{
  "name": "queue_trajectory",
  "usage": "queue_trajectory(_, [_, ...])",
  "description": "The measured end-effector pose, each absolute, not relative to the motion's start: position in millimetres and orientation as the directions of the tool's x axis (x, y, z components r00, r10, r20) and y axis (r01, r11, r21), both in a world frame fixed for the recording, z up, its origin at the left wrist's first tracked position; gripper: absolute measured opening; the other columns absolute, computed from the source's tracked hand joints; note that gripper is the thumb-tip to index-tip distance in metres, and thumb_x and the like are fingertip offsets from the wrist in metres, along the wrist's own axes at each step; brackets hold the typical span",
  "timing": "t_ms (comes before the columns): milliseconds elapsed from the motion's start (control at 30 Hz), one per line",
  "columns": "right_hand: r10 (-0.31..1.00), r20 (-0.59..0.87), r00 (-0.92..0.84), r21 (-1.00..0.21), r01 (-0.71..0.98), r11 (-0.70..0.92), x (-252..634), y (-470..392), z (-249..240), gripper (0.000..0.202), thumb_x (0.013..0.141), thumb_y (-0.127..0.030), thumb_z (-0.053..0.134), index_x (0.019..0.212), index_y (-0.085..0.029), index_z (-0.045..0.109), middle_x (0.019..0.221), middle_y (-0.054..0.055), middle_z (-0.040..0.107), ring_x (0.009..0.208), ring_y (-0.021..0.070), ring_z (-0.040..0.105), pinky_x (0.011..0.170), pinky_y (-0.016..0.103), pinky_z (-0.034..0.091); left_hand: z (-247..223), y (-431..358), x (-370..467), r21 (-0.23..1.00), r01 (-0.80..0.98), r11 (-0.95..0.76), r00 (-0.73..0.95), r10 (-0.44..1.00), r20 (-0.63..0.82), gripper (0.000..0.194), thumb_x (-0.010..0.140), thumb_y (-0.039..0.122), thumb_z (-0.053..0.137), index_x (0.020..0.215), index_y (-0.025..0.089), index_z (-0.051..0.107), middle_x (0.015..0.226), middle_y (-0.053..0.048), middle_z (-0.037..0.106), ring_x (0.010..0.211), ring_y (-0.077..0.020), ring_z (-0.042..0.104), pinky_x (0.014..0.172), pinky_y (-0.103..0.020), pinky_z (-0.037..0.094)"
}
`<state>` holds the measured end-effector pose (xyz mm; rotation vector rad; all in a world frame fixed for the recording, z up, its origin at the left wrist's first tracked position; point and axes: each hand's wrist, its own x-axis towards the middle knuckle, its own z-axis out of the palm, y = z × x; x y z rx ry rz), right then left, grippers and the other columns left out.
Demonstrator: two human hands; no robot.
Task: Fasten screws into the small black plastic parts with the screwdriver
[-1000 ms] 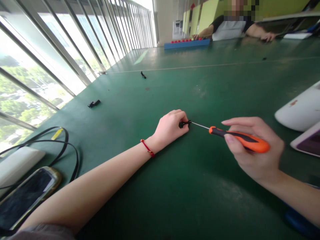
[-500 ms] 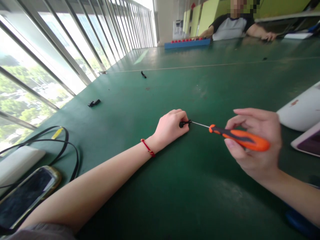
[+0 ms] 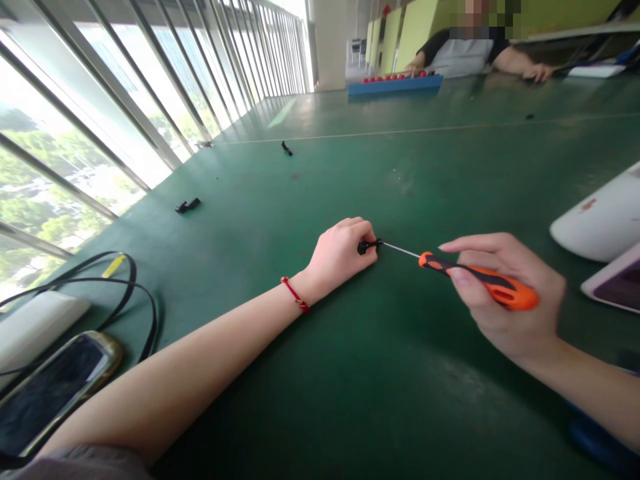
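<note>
Seemingly mid-screwing: left hand [image 3: 344, 250] pinches a black part [image 3: 364, 248]; right hand's [image 3: 517, 327] fingers, three o'clock, loosely grip the screwdriver [image 3: 493, 283]; turning calls for alignment.

Phone [image 3: 55, 397] on table [image 3: 320, 380], left; screwdriver [image 3: 493, 283] right; box [image 3: 395, 88] far behind.

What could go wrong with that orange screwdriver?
The screwdriver might slip off the small black part and poke the left hand, which pinches that part close to the tip. The part, being so small, might twist loose. The right hand has a finger lifted off the handle, so the screwdriver could wobble.
</note>
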<state>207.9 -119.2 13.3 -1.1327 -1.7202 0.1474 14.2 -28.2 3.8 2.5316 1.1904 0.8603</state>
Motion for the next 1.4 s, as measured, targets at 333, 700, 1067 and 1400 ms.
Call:
queue_trajectory(333, [0.748,0.664,-0.001,-0.603,0.591,0.536,209.9,-116.3,8.7,0.013,0.083,-0.027,0.052,0.084,-0.026,0.064,0.079,0.001,0.066,0.071,0.0167,0.061,0.061,0.032,0.045,5.0,-25.6,12.8,0.535,0.632,-0.561,0.435,0.828,0.354,0.009,0.072,0.019,0.057,0.077,0.017,0.065,0.081,-0.002,0.068,0.077,-0.0158,0.060,0.071,-0.028,0.048])
queue_trajectory(700, [0.862,0.422,-0.282,-0.379,0.809,0.450,195.6,-55.2,18.1,0.012,0.080,-0.029,0.057,0.088,-0.022,0.062,0.084,0.003,0.062,0.070,0.0163,0.057,0.068,0.031,0.043,2.5,-19.5,11.1,0.649,0.540,-0.536,0.431,0.839,0.334,0.013,0.076,0.023,0.058,0.081,0.016,0.068,0.081,-0.002,0.070,0.075,-0.0140,0.062,0.070,-0.025,0.049])
queue_trajectory(1067, [0.831,0.413,-0.372,-0.324,0.793,0.516,203.1,-38.7,2.9,0.021,0.079,-0.035,0.058,0.096,-0.022,0.061,0.089,0.004,0.059,0.080,0.0187,0.057,0.076,0.033,0.043,2.5,-21.8,11.0,0.571,0.579,-0.582,0.448,0.812,0.374,0.010,0.075,0.021,0.059,0.081,0.018,0.067,0.083,-0.002,0.068,0.078,-0.0148,0.061,0.072,-0.026,0.049])
queue_trajectory(1400, [0.830,0.402,-0.386,-0.329,0.785,0.525,201.4,-36.9,-1.0,0.013,0.080,-0.030,0.056,0.089,-0.023,0.063,0.084,0.003,0.060,0.073,0.0167,0.056,0.071,0.032,0.043,2.9,-22.1,11.5,0.620,0.559,-0.550,0.444,0.830,0.336,0.012,0.075,0.022,0.059,0.082,0.018,0.068,0.083,-0.001,0.069,0.078,-0.0144,0.062,0.072,-0.026,0.049])
